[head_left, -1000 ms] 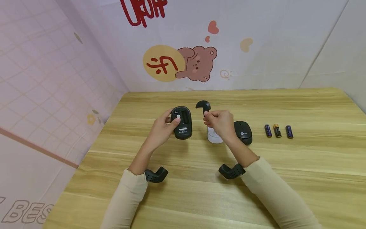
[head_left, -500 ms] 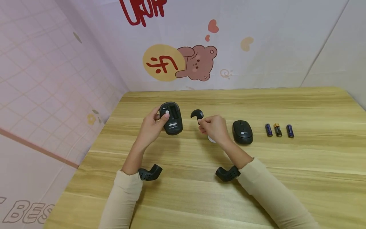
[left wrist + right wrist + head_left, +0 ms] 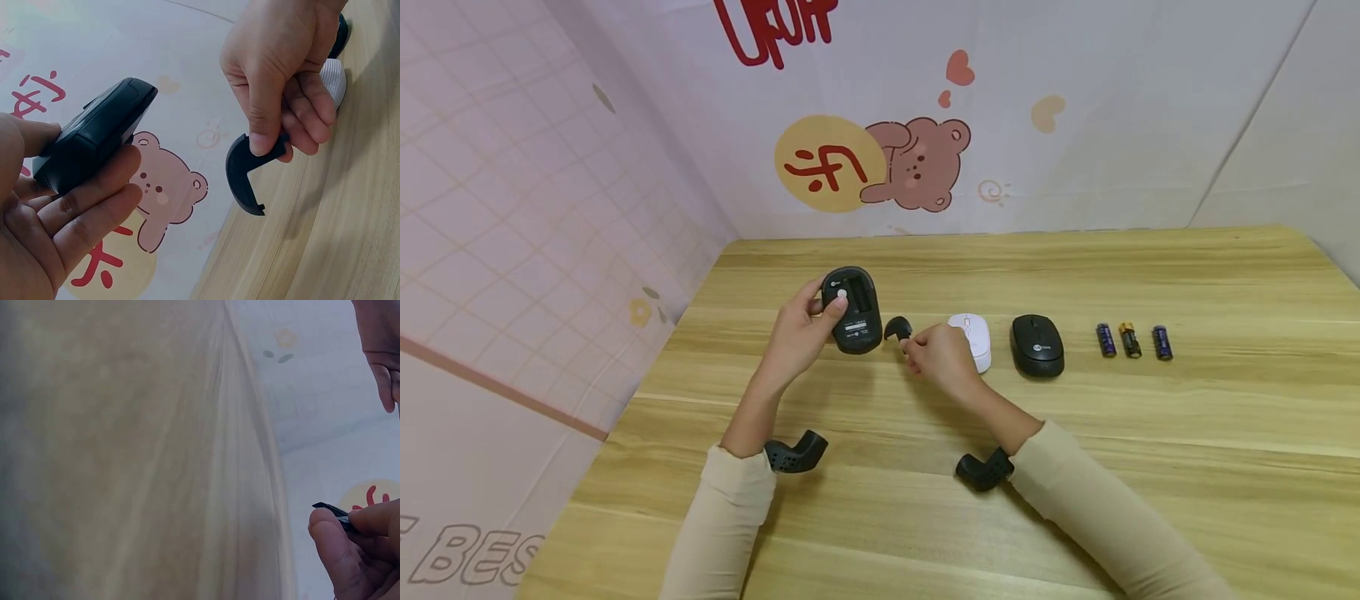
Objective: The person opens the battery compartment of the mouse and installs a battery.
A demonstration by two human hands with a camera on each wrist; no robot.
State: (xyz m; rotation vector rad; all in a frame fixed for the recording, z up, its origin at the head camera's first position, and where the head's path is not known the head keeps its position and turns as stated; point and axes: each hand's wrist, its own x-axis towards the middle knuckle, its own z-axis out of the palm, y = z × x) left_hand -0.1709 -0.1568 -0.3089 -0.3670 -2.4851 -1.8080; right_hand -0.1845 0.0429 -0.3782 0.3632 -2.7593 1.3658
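My left hand (image 3: 799, 333) grips a black computer mouse (image 3: 859, 329) with its underside turned toward me, the thumb lying over the label side. An open battery slot shows in that underside, and no battery can be made out in it. Just right of the mouse, my right hand (image 3: 946, 358) pinches a curved black battery cover (image 3: 898, 327) between thumb and fingers. In the left wrist view the cover (image 3: 242, 178) has an L-like shape with a small tab, apart from the mouse (image 3: 94, 134). The right wrist view shows only a sliver of the cover (image 3: 331, 509).
A white mouse (image 3: 977, 340), partly behind my right hand, and a second black mouse (image 3: 1037, 346) rest on the wooden table (image 3: 880, 525). Farther right lie a purple battery (image 3: 1106, 340), a black-and-orange battery (image 3: 1130, 340) and another purple battery (image 3: 1162, 342). A printed cloth wall (image 3: 1112, 150) stands behind.
Both hands have shifted left. The right hand with the battery cover has also come lower and toward the held mouse, uncovering more of the white mouse. Both grips stay the same.
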